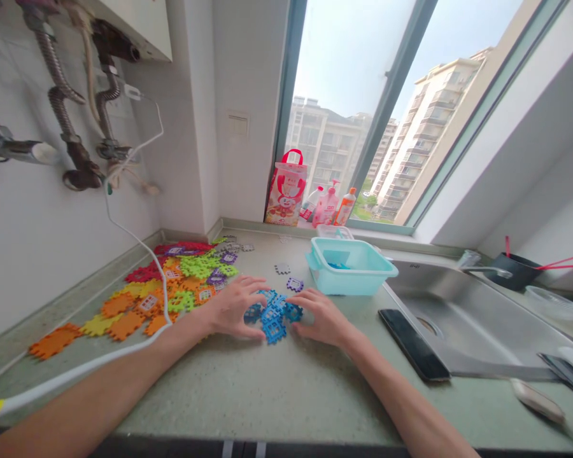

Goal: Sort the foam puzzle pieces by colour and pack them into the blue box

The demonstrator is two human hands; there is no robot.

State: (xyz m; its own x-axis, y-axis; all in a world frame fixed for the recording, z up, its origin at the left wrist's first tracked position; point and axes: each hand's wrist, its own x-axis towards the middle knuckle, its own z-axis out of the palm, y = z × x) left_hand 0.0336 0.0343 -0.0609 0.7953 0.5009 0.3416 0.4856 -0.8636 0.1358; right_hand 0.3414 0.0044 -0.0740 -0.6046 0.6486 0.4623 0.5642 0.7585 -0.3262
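A small heap of blue toothed plastic tiles [273,313] lies on the grey-green counter [277,388]. My left hand [233,305] rests on the heap's left side, fingers curved over the tiles. My right hand [321,315] touches the heap's right side, fingers spread low over the counter. Neither hand has lifted a tile. Just behind the heap stands a light blue plastic tub [351,265] with something blue inside. Two loose tiles, one purple [295,284] and one grey [282,268], lie between the heap and the tub.
A spread of red, green, yellow and orange tiles [162,286] covers the counter at left, crossed by a white cable [138,242]. A steel sink [463,312] and a black phone [413,343] lie to the right. Bottles [332,207] and a red bag [286,191] stand on the window sill.
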